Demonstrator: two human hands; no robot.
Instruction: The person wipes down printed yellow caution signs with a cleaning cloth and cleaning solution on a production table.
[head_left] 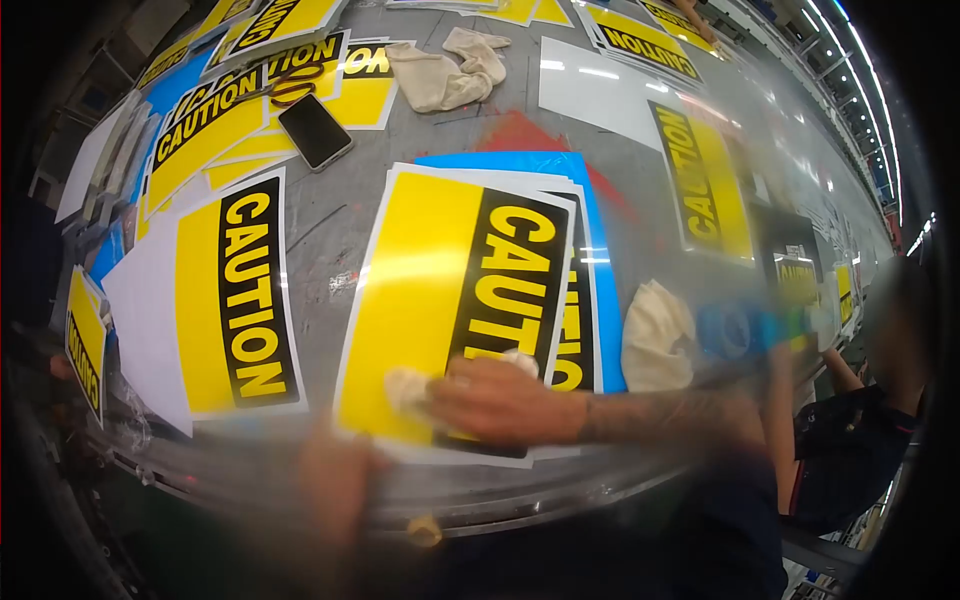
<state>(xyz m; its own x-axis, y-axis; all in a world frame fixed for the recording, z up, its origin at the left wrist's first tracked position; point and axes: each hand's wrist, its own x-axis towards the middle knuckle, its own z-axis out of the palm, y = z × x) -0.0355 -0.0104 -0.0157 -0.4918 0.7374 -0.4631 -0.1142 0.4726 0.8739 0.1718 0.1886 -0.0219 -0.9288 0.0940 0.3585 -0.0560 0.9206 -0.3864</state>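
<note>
My right hand (500, 400) presses a white cloth (408, 392) onto the top caution sign (410, 270), near its lower edge. That yellow and black sign lies on a stack with a blue sheet (600, 300) showing beneath. My left hand (345, 475) is blurred at the stack's lower left corner; its fingers cannot be made out. Another caution sign (240, 300) lies to the left, over a white sheet (140, 300).
A phone (316, 132) and scissors (297, 85) rest by piled signs at the upper left. Cloths lie at the top (450, 75) and right (657, 338), near a blurred blue tape roll (735, 330). A co-worker (850, 440) is at the right.
</note>
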